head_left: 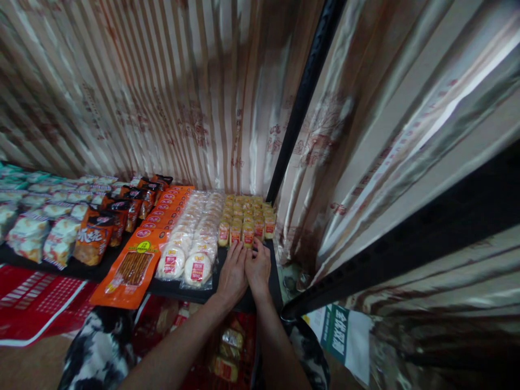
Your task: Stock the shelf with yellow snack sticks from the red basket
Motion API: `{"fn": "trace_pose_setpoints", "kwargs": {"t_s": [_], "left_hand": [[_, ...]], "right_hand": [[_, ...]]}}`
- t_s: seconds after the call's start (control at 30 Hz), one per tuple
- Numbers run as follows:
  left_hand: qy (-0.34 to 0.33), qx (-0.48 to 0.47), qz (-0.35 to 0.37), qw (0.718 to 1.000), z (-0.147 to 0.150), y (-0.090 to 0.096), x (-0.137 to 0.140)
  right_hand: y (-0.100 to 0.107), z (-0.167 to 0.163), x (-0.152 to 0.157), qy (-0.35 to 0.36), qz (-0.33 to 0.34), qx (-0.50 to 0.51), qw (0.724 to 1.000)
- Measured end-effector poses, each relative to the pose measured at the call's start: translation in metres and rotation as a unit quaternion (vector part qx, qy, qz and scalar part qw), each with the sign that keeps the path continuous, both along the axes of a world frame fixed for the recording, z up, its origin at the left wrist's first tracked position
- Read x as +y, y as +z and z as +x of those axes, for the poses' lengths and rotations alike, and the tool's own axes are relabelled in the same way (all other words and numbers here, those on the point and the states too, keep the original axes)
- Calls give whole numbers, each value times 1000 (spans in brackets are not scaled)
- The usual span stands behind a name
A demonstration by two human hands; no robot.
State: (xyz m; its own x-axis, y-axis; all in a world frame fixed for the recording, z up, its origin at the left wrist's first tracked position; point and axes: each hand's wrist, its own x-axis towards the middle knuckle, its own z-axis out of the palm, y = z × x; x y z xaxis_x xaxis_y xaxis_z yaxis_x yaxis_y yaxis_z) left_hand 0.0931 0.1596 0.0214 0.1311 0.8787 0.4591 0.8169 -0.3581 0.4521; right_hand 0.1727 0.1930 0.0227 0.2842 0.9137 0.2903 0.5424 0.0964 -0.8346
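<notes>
My left hand (pixel 233 271) and my right hand (pixel 258 266) are side by side at the front of a block of small yellow snack packets (pixel 244 214) with red labels. Between my fingertips is a front snack packet (pixel 248 236), pinched from both sides. The right fingers are bent, the left ones straighter and close together. My palms are turned down and hidden. Left of my hands, two rows of clear-wrapped round white crackers (pixel 197 268) overlap. Beyond them lies a row of orange bags of brown sticks (pixel 136 269).
Orange-black snack bags (pixel 95 238) and white bags (pixel 28 233) fill the left of the black shelf (pixel 209 294). A black post (pixel 303 103) rises behind the right corner; another slanting beam (pixel 390 241) crosses at right. Red baskets (pixel 40 303) stand below. A patterned curtain (pixel 162 92) hangs behind.
</notes>
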Motion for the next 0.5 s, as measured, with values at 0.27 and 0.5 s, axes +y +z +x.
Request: {"fn": "trace_pose_setpoints", "kwargs": {"t_s": [0.27, 0.5], "left_hand": [[0, -23, -20, 1000, -1, 4, -3], [-2, -12, -23, 1000, 0, 4, -3]], "right_hand": [[-1, -2, -2, -4, 29, 3, 1000], [1, -1, -2, 20, 3, 0, 1000]]}}
